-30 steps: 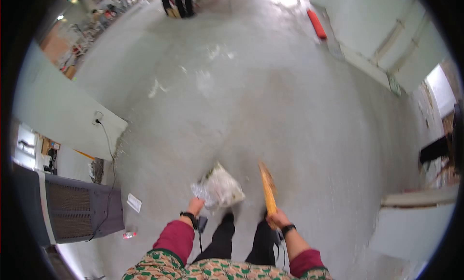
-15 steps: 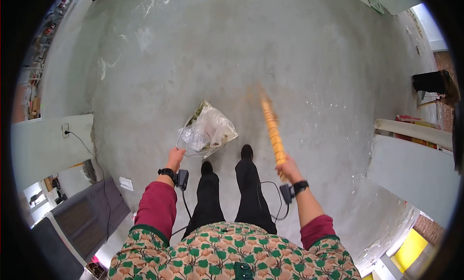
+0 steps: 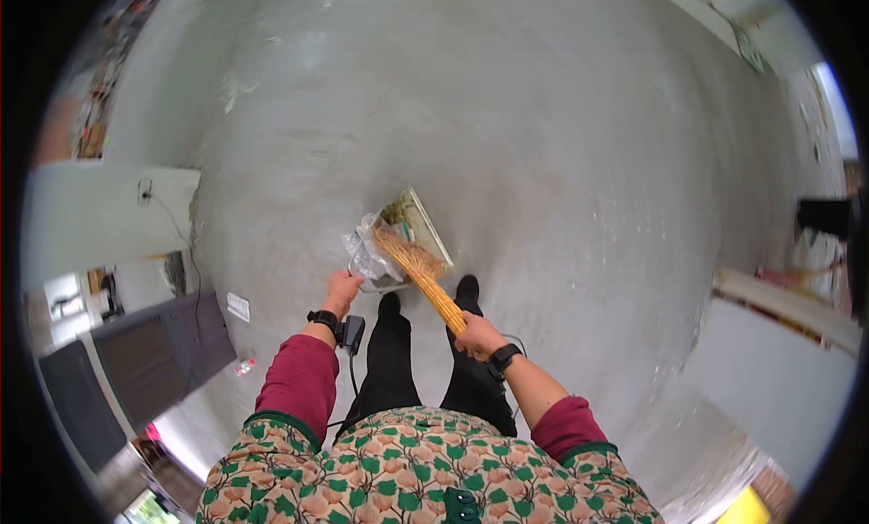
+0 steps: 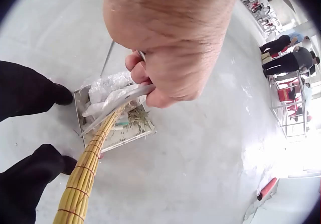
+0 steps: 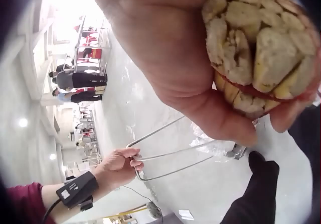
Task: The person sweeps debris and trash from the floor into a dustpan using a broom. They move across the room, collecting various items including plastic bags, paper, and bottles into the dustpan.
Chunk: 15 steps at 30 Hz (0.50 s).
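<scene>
My left hand point(image 3: 341, 289) point(image 4: 168, 58) point(image 5: 120, 168) grips the wire handle point(image 5: 165, 158) of a metal dustpan point(image 3: 412, 239) point(image 4: 118, 128) that rests on the concrete floor just ahead of my feet. Crumpled clear plastic point(image 3: 367, 252) point(image 4: 108, 86) and straw bits lie in the pan. My right hand point(image 3: 475, 334) point(image 5: 200, 48) is wrapped round the bundled yellow handle of a straw broom point(image 3: 425, 284) point(image 4: 88, 176) point(image 5: 261, 48). The broom's bristle end reaches into the dustpan beside the plastic.
My black shoes point(image 3: 466, 289) stand right behind the pan. A grey machine point(image 3: 136, 352) with a cable and a wall socket point(image 3: 145, 194) sit to the left. A low white wall point(image 3: 787, 379) lies to the right. People stand far off point(image 4: 286, 53).
The broom swung from pointing forward on my right to lying across into the dustpan. The dustpan dropped from tilted up to resting low by my feet, and my head tipped further down.
</scene>
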### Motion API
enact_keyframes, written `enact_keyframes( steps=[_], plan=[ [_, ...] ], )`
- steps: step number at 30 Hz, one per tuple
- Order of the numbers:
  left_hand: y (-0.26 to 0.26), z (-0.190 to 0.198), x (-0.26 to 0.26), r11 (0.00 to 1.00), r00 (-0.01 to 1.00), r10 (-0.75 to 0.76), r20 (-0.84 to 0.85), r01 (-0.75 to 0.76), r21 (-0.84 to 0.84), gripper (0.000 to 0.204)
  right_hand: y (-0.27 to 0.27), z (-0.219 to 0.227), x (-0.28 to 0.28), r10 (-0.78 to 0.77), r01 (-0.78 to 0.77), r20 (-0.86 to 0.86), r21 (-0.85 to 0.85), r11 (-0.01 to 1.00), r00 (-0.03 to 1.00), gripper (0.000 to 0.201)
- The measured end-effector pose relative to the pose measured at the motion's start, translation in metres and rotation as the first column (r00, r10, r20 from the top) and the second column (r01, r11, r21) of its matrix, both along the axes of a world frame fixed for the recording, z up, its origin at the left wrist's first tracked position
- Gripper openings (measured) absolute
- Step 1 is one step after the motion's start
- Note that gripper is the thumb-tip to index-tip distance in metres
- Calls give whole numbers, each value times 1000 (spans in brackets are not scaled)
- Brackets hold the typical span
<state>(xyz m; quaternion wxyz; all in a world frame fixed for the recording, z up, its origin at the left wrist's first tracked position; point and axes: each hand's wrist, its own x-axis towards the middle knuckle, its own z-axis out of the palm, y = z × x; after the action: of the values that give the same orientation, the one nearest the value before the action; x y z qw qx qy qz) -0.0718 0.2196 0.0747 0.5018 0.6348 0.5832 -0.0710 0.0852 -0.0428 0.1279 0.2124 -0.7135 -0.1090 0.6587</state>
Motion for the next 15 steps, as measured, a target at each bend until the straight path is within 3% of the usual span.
enact_keyframes(
  steps=[1, 3, 5, 6, 8, 9, 11, 13, 14, 15],
  plan=[
    [1, 3, 2, 998, 999, 51, 15, -51, 21, 9, 6, 5, 16, 33, -33, -50, -6, 999, 998, 38],
    [0, 3, -5, 995, 995, 90, -40, -88, 36, 13, 6, -17, 27, 163, -172, 98, 101, 980, 982, 34],
    [-2, 0, -11, 983, 986, 163, -27, -160, 90, 14, 33, 7, 49, 324, -323, 36, -31, 946, 945, 34],
    [-3, 1, -12, 979, 984, 175, -29, -171, 113, 15, 42, 0, 52, 362, -361, 52, -18, 932, 931, 34],
    [0, -2, -22, 967, 972, 233, -26, -229, 112, 15, 58, -22, 46, 582, -608, 304, -12, 794, 754, 34],
    [-4, 3, -23, 964, 967, 251, -35, -246, 97, 15, 67, -12, 49, 596, -625, 319, -15, 781, 737, 34],
    [-16, 10, -30, 886, 895, 434, 108, -445, 127, 15, 84, 6, 56, 671, -733, 449, -49, 678, 590, 32],
    [-20, 6, -48, 871, 896, 440, 62, -443, 211, 15, 100, 16, 68, 726, -799, 452, -46, 599, 519, 33],
    [-21, 6, -56, 791, 809, 574, 124, -588, 172, 15, 104, 16, 73, 734, -811, 445, -28, 584, 513, 37],
    [-29, -8, -95, 696, 703, 680, 206, -708, 119, 15, 96, 4, 41, 728, -816, 462, -18, 578, 506, 41]
  ],
)
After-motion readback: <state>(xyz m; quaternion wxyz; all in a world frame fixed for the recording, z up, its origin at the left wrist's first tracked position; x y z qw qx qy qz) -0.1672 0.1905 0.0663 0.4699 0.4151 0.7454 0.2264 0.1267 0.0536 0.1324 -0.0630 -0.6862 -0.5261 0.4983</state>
